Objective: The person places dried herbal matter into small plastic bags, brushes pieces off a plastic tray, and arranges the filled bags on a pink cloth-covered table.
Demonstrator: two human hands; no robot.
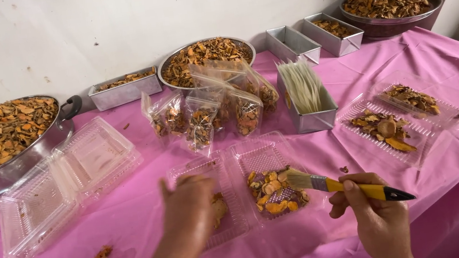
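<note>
Landmark: the open clear clamshell box (246, 168) in the middle of the pink tablecloth (135, 216); all places below are told from this box.
Box, right half: it holds orange and yellow dried slices (272, 191), loose in one small heap.
Box, left half: mostly covered by the left hand; one pale orange piece (219, 209) shows at the edge of the hand.
Left hand: the left hand (190, 209) lies palm down over the left half, fingers curled; I cannot tell what it grips.
Right hand: the right hand (368, 211) is just right of the box and is closed around the yellow handle of a paintbrush (335, 183).
Brush: its bristles touch the slices in the right half.
Behind the box: small clear bags (210, 114) with dried slices stand in a group.
Further behind: a round metal bowl (206, 56) full of slices, with a narrow metal tin (125, 89) at its left.
Right behind the box: a metal tin (308, 107) with pale flat bags standing inside.
Right of the box: two open clear trays (402, 113), each with some brown and orange slices.
Left of the box: empty clear clamshell boxes (67, 184) in stacks.
Far left: a large metal pan (4, 145) heaped with slices.
Far right behind: two metal tins (317, 36) and a big bowl (389, 7) of slices.
</note>
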